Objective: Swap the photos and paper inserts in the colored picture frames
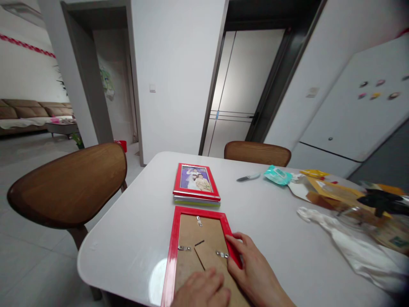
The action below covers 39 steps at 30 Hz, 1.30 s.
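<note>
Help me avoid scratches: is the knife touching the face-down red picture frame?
Apart. The head view shows white tabletop between the knife and the frame.

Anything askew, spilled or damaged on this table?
No spill or damage shows. The packaging heaped at the table's right looks untidy, with crumpled white material trailing from it, and a knife lies loose beyond, its blade apparently exposed.

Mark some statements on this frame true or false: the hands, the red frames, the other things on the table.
1. The red frame nearest the person lies back side up. True.
2. The teal packet lies right of the knife. True.
3. The right hand holds the knife. False: the right hand is at the red frame's right edge.
4. The framed photo lies face down. False: the framed photo is face up.
</note>
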Motion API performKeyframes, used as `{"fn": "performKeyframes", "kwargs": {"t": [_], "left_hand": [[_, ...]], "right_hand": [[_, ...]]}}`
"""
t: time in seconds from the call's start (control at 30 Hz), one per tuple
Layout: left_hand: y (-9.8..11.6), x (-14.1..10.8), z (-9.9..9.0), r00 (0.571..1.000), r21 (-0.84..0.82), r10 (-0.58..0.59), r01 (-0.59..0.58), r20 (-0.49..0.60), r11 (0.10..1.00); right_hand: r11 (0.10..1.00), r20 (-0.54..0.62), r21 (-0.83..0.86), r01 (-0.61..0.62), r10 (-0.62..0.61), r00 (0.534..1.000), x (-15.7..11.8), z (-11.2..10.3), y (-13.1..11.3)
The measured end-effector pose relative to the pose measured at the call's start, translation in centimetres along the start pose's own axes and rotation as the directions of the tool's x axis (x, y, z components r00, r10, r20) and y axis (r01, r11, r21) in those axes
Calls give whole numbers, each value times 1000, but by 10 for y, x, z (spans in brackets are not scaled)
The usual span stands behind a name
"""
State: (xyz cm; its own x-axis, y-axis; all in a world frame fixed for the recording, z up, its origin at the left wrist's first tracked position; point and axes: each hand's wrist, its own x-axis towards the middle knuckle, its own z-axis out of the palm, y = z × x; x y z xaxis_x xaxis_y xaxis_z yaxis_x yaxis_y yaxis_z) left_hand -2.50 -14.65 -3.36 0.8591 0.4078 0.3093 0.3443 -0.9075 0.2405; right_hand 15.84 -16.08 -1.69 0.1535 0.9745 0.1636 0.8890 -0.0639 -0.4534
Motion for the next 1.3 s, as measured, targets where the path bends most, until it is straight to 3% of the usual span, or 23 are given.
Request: {"fn": "performKeyframes", "kwargs": {"t": [0.03,0.07,0.13,0.2,0.37,0.57,0.87,1.1,1.3], "left_hand": [[-6,-2,-14,995,-18,-87,87,41,996],[-13,-4,-26,968,-15,-250,251,31,968],[-26,-7,-43,872,-40,-490,490,12,871],[-34,-9,-48,805,-94,-592,591,19,801],[-38,-10,-43,790,-183,-612,607,34,773],[-38,-14,-41,810,-248,-583,553,-61,795],[-39,-16,-35,797,-348,-585,512,-148,786],[-36,-14,-38,788,-337,-601,534,-134,775],[-37,-13,-37,793,-315,-592,529,-147,788]], "right_hand": [[1000,1,-10,7,-7,1000,0,-1,-1],[1000,9,-18,16,-16,1000,1,-2,-1],[999,37,-30,35,-34,999,2,-5,-4],[998,53,-42,41,-39,998,5,-7,-7],[997,13,-61,38,-38,999,9,-7,-11],[997,-17,-68,45,-46,999,9,-5,-13],[988,-31,-131,87,-92,995,23,-11,-24],[961,-14,-182,208,-214,977,61,13,-47],[955,-15,-173,240,-246,969,68,25,-47]]}}
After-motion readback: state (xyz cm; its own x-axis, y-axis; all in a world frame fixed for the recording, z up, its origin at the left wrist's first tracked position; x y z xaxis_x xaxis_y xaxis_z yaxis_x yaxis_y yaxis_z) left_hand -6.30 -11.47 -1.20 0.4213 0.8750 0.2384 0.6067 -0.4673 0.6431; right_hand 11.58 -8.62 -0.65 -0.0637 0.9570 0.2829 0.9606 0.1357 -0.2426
